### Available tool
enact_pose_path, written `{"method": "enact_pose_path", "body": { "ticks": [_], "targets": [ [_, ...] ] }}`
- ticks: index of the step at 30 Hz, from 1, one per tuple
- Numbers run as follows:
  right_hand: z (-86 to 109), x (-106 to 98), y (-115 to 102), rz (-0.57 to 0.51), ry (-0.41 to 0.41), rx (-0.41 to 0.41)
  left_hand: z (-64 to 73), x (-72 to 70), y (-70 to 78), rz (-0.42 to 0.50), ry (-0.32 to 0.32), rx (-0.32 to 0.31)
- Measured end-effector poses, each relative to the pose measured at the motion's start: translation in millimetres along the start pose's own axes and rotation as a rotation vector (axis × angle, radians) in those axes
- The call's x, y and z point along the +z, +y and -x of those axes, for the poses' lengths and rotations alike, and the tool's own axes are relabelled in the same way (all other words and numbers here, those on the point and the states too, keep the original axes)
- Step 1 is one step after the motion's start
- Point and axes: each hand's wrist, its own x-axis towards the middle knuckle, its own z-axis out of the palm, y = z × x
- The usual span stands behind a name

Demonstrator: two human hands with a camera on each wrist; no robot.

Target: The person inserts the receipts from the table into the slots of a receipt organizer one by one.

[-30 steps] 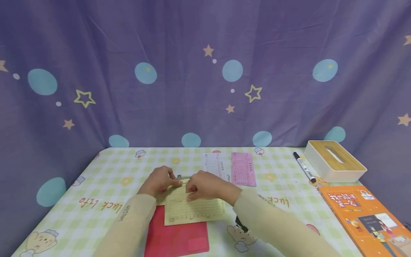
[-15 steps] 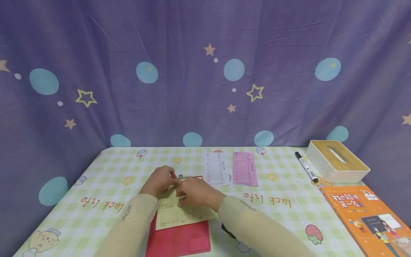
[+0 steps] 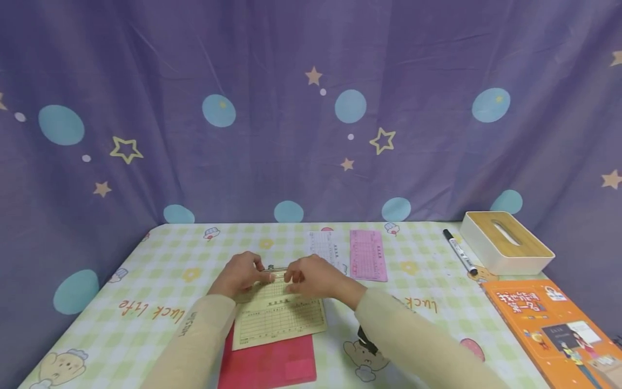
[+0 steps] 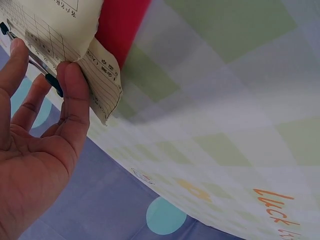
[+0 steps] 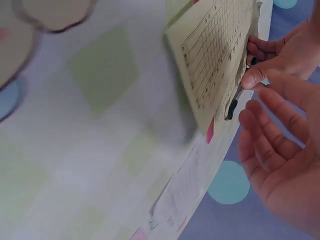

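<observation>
A red clipboard (image 3: 272, 364) lies near the table's front, with yellow printed forms (image 3: 279, 324) over its upper part. At its top edge is a metal wire clip (image 3: 277, 268) with dark end caps. My left hand (image 3: 242, 274) pinches this clip between thumb and fingers, as the left wrist view also shows beside the curled corner of a form (image 4: 102, 80). Close to the clip's right end is my right hand (image 3: 313, 276). In the right wrist view its fingers (image 5: 265, 145) are loosely bent with nothing between them, right beside the left thumb.
Beyond the right hand lie a white form (image 3: 323, 246) and a pink form (image 3: 367, 256). At right are a marker (image 3: 459, 251), a white tissue box (image 3: 510, 254) with a wooden lid, and an orange book (image 3: 522, 310). A purple curtain (image 3: 291, 135) hangs behind the table.
The yellow forms have shifted left on the clipboard and tilted slightly. My right hand moved left over the paper, then back right beside the clip. The left hand stays at the clip.
</observation>
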Motion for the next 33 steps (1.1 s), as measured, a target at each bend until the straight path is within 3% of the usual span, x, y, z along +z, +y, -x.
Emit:
{"method": "enact_pose_path", "body": {
  "ticks": [4, 10, 16, 21, 33],
  "targets": [
    [14.3, -2.3, 4.9, -0.064, 0.04, 0.079, 0.7, -0.3, -0.4, 0.017, 0.0, -0.003],
    [33.8, 0.3, 6.0, -0.08, 0.118, 0.292, -1.7, 0.6, -3.1, 0.027, -0.008, 0.0],
    [46.7, 3.3, 8.2, -0.103, 0.075, 0.423, -2.8, 2.3, -4.7, 0.041, -0.01, 0.003],
    [50.1, 9.9, 10.5, -0.131, 0.059, 0.436, -1.4, 2.5, -4.8, 0.058, -0.013, 0.0],
    [50.5, 22.0, 15.7, -0.157, 0.103, 0.371, 1.2, 1.0, -2.3, 0.093, -0.014, -0.007]
  ]
}}
